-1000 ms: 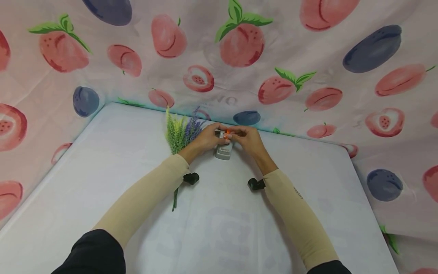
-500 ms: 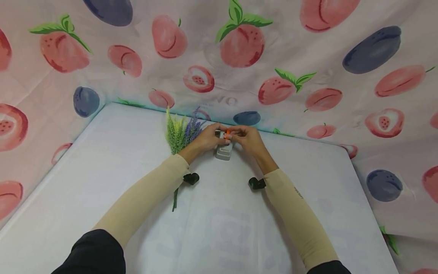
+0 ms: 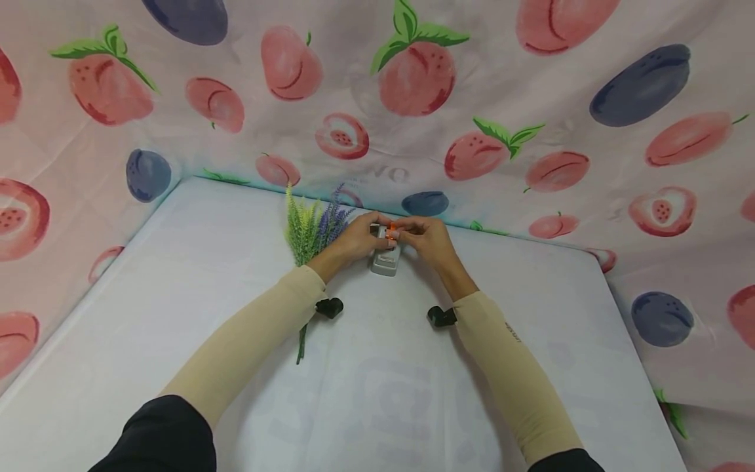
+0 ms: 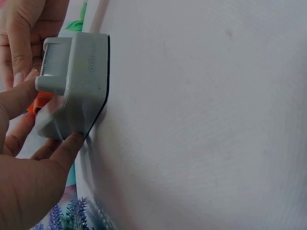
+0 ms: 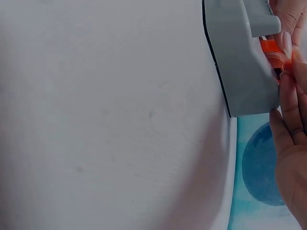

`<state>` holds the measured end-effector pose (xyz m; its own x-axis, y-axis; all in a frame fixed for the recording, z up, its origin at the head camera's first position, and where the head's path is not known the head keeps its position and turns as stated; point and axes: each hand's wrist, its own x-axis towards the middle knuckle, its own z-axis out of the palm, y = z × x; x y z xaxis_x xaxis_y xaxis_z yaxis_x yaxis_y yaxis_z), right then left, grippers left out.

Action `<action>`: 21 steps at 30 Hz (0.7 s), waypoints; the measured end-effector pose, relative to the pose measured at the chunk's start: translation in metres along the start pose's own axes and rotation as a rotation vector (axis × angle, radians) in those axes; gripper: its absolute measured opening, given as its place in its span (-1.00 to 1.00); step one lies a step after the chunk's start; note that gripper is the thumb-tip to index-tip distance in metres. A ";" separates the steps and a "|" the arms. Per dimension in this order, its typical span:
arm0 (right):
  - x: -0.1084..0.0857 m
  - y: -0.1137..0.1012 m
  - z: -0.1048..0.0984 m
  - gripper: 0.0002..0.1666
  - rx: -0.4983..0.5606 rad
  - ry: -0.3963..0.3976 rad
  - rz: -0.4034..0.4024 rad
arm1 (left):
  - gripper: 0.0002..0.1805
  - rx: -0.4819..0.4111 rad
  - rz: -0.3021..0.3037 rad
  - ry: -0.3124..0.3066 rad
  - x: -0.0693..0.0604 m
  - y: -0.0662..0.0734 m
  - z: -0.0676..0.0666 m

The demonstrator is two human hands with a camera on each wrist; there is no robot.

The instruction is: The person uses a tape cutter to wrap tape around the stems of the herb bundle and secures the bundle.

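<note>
Your half-curled left hand (image 3: 358, 237) is gripping 1 smooth, angular grey dispenser (image 4: 88, 72). Your right hand (image 3: 435, 244) is pinching 1 rounded orange piece (image 5: 272, 47).

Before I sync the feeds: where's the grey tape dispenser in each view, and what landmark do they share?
Head: grey tape dispenser just right of centre, partly hidden by fingers.
Left wrist: dispenser at upper left.
Right wrist: dispenser at upper right, cut off by the top edge.
Shared landmark: the orange plastic part at the dispenser, visible in all three.
</note>
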<state>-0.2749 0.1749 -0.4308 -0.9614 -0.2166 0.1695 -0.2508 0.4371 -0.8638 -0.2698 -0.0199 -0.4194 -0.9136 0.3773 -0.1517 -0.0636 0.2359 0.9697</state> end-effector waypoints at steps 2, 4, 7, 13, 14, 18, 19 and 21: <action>0.000 0.000 0.001 -0.72 0.004 0.002 -0.003 | -0.58 0.001 -0.003 0.001 -0.001 0.000 0.000; -0.001 -0.001 0.001 -0.71 0.001 0.004 0.000 | -0.58 0.008 -0.002 0.002 -0.001 0.001 -0.001; -0.002 -0.002 0.001 -0.68 -0.008 0.003 0.004 | -0.59 0.007 -0.003 0.000 -0.001 0.001 -0.001; -0.002 0.000 0.001 -0.73 -0.038 0.020 0.002 | -0.59 -0.007 -0.007 -0.007 -0.001 0.000 -0.001; -0.003 0.000 0.001 -0.73 -0.041 0.023 0.000 | -0.59 -0.005 -0.006 -0.006 -0.001 0.001 -0.001; -0.003 -0.001 0.002 -0.77 -0.027 0.033 -0.004 | -0.59 0.005 0.006 0.003 -0.001 0.001 -0.001; -0.003 -0.001 0.002 -0.77 -0.018 0.034 -0.009 | -0.59 0.007 0.010 0.005 -0.001 0.001 -0.001; -0.004 -0.002 0.003 -0.78 -0.007 0.033 -0.013 | -0.60 0.008 0.018 0.007 -0.001 0.000 -0.001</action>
<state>-0.2704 0.1723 -0.4313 -0.9613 -0.1932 0.1964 -0.2639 0.4409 -0.8579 -0.2688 -0.0208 -0.4190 -0.9173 0.3754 -0.1324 -0.0434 0.2364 0.9707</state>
